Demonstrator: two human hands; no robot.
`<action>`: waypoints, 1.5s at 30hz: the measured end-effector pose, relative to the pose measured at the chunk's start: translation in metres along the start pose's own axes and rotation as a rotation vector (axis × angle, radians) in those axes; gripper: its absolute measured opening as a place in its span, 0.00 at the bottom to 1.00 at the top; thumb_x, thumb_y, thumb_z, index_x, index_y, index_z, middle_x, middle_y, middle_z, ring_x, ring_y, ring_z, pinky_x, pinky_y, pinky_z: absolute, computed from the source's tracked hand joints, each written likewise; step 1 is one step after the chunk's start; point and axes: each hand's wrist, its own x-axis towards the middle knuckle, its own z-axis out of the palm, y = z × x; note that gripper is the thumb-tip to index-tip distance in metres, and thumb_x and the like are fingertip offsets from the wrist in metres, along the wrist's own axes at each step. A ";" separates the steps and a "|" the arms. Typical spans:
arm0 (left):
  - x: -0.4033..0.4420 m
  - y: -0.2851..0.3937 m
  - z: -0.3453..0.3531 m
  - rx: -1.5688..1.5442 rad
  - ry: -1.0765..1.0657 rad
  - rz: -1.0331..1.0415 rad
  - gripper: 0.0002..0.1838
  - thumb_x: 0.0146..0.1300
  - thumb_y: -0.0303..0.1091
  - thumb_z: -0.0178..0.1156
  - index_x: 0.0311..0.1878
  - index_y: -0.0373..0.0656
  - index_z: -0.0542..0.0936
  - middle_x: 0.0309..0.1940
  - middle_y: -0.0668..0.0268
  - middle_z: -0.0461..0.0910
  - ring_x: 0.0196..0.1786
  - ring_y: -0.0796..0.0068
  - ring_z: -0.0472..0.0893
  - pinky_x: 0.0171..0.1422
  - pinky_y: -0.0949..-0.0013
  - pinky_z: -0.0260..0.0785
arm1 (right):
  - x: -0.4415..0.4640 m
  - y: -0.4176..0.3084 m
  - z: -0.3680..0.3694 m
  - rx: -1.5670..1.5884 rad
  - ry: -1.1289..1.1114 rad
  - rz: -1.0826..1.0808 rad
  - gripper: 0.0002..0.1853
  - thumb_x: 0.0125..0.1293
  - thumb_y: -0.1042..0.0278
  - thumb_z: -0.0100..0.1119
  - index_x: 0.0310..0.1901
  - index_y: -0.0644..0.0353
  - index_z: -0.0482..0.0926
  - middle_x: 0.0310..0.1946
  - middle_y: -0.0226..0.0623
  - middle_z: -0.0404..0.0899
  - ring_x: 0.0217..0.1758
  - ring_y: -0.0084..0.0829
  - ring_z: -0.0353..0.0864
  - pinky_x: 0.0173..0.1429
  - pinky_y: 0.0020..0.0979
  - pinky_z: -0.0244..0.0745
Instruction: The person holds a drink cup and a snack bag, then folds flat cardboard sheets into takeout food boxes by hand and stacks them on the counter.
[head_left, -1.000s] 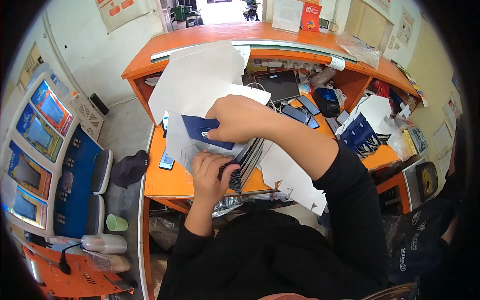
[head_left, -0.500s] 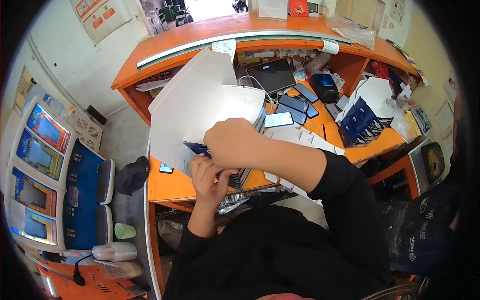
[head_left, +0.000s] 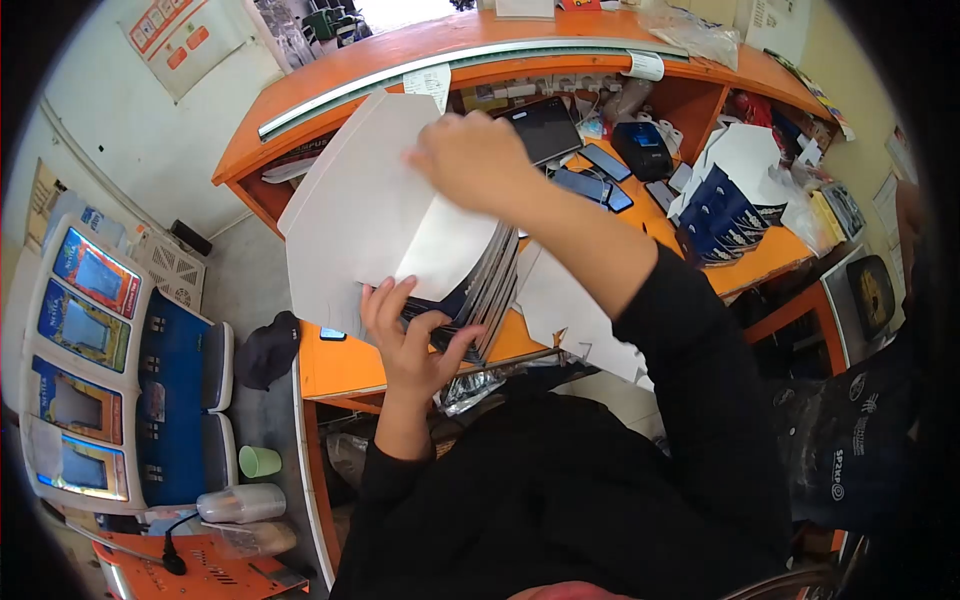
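Observation:
A large sheet of white card (head_left: 345, 200), bent along a slanting crease, leans over a stack of thin sheets (head_left: 490, 290) with dark blue and white edges on the desk. At the stack's near corner is my left hand (head_left: 405, 335), with some fingers on the white card and the thumb against the stack's edges. My right hand (head_left: 475, 165) is curled at the upper end of the crease, over the white card. Motion blurs its fingers, and whatever they grip is hidden. Loose white die-cut card (head_left: 575, 305) lies right of the stack, partly under my right forearm.
Several phones (head_left: 605, 162) and a black card-reader-like device (head_left: 643, 150) lie behind my right arm. A dark blue printed carton (head_left: 720, 215) stands on the right. A laptop (head_left: 541, 130) sits under the raised orange counter (head_left: 350, 75). A cap (head_left: 267, 350) is at the left.
My right hand has moved up and away from my left hand along the white card. My left fingers have straightened somewhat. The card's inner part now lies lower across the stack.

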 end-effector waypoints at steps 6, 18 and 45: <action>-0.001 -0.003 0.004 0.000 -0.072 0.072 0.19 0.43 0.36 0.79 0.31 0.50 0.75 0.50 0.70 0.80 0.60 0.58 0.71 0.74 0.43 0.50 | -0.002 0.041 0.020 0.130 -0.398 0.164 0.28 0.76 0.46 0.39 0.39 0.60 0.84 0.39 0.50 0.83 0.44 0.49 0.84 0.48 0.47 0.77; -0.020 -0.012 0.013 0.038 -0.130 0.071 0.20 0.41 0.34 0.80 0.30 0.49 0.76 0.47 0.70 0.80 0.59 0.58 0.72 0.73 0.43 0.54 | -0.020 0.052 0.062 0.167 -0.347 0.252 0.28 0.77 0.48 0.37 0.40 0.61 0.83 0.36 0.48 0.84 0.40 0.50 0.84 0.48 0.48 0.76; -0.030 0.088 0.104 -0.661 -0.717 0.102 0.22 0.54 0.30 0.72 0.52 0.41 0.78 0.54 0.58 0.78 0.56 0.56 0.78 0.59 0.60 0.73 | -0.359 0.146 0.040 0.161 -0.624 0.539 0.10 0.65 0.64 0.54 0.46 0.54 0.79 0.37 0.42 0.84 0.44 0.44 0.83 0.47 0.44 0.77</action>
